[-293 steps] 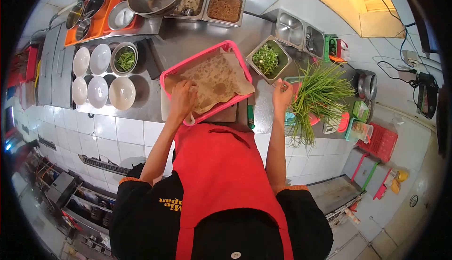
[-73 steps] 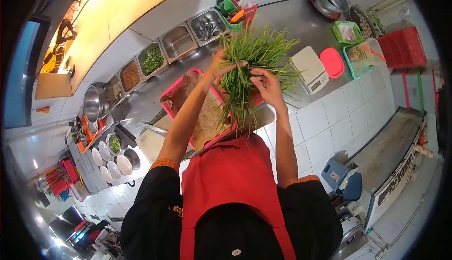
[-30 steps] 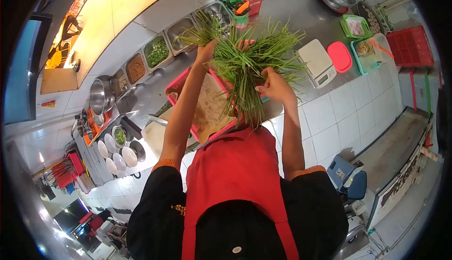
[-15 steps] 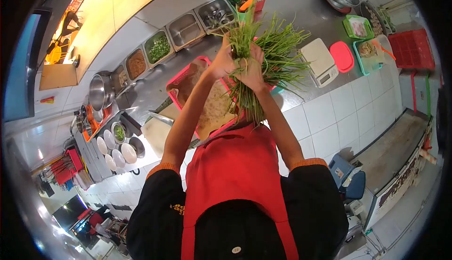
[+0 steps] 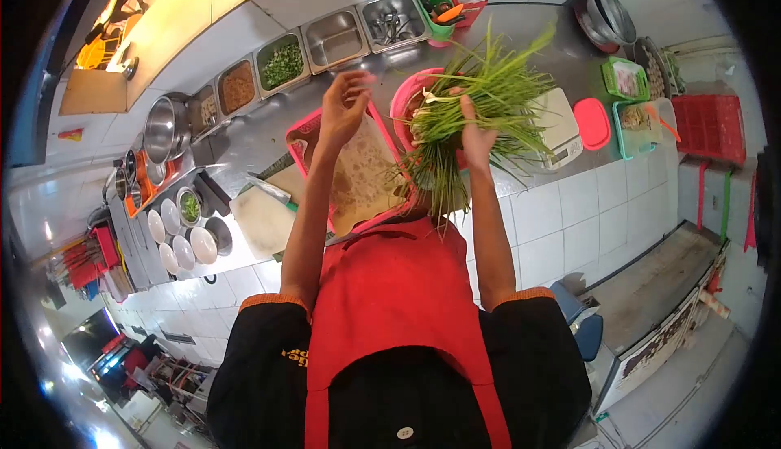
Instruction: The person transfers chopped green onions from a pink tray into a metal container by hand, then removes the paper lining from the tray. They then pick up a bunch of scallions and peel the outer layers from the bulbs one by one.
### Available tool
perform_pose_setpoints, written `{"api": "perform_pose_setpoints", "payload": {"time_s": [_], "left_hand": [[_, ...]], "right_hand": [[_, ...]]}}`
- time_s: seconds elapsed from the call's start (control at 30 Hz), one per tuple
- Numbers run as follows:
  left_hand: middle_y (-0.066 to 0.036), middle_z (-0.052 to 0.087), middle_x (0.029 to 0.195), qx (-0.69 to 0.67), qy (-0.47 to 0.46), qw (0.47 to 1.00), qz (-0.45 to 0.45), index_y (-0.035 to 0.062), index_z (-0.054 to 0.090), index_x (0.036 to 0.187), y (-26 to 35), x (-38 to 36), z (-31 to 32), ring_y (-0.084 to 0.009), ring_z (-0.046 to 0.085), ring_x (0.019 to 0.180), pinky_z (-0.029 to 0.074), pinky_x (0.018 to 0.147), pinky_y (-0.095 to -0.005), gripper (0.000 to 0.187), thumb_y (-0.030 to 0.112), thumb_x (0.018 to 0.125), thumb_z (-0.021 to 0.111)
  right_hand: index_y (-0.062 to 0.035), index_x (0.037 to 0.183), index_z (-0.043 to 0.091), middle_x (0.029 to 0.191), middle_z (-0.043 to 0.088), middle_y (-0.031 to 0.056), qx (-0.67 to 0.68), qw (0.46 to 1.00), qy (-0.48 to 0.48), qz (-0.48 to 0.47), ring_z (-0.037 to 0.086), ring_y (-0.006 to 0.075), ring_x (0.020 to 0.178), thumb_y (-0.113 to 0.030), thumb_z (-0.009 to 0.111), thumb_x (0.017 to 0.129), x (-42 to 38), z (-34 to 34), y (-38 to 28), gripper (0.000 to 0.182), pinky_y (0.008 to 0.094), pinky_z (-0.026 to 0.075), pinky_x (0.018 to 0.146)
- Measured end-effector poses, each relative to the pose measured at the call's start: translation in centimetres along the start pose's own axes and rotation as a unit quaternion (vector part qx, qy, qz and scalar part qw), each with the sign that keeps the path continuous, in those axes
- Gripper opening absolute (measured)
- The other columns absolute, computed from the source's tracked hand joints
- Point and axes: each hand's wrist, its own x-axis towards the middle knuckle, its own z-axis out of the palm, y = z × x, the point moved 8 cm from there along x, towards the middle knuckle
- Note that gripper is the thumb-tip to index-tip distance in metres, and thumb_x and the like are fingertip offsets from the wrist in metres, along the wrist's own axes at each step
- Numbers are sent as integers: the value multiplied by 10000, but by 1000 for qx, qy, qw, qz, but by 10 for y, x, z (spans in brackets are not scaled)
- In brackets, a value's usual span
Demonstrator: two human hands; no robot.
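Nearest the camera, one right hand (image 5: pixel 476 132) is clamped around one bunch of green chives (image 5: pixel 480 107), gripping it near the middle so the stalks fan out above the counter, cut ends hanging toward the person's red apron (image 5: pixel 390 286). The left hand (image 5: pixel 342 111) is lifted free beside it, fingers loosely spread and holding nothing, well apart from the right hand.

Under the left hand sits one pink tray (image 5: pixel 303 128) lined with stained brown paper (image 5: pixel 358 176). Just behind the chives is one round pink basin (image 5: pixel 404 101); what it holds cannot be made out. To the left of the tray lies one white cutting board (image 5: pixel 260 223) with one knife (image 5: pixel 268 190) resting across its far edge.

Right of the bunch, one white scale (image 5: pixel 561 119) is partly covered by the leaves, and one pink lid (image 5: pixel 591 124) lies beside it.

Farther back, a row of four steel pans (image 5: pixel 333 38) is set into the counter: one holds chopped greens, one a brown mince, one looks empty, one holds utensils.

Far left, a group of small white bowls (image 5: pixel 175 237) stands together, about six, one with chopped greens in it.
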Motion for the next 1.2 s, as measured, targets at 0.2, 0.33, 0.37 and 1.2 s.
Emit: {"api": "perform_pose_setpoints", "payload": {"time_s": [0.2,0.33,0.37,1.2], "left_hand": [[-177,417,1459,243,-138,947,156,69,340,1491,41,-40,72,-357,420,1347,326,1151,-470,976,211,696,887],[-190,322,1510,262,-128,944,154,81,294,1522,51,-37,107,-386,286,1422,221,1189,-499,1166,279,569,936],[-189,323,1512,258,-122,941,179,82,276,1530,59,-35,116,-396,282,1424,214,1189,-511,1207,313,550,940],[-103,728,1059,-28,-329,944,2,-7,645,1242,56,42,91,-188,673,953,493,928,-339,549,326,834,799]], "right_hand": [[35,1110,623,1044,686,120,143,988,-9,49,679,244,978,-53,658,945,12,-10,-4,189,384,551,901],[24,1132,607,1047,678,121,181,978,12,107,667,236,994,-41,654,944,15,-2,-26,204,377,552,905],[21,1117,620,1050,685,112,174,979,34,102,663,215,980,-41,673,933,15,0,-32,201,360,542,899],[31,1327,513,1216,599,136,-256,963,-9,79,571,221,1041,-263,893,769,5,-53,-50,736,333,509,844]]}}
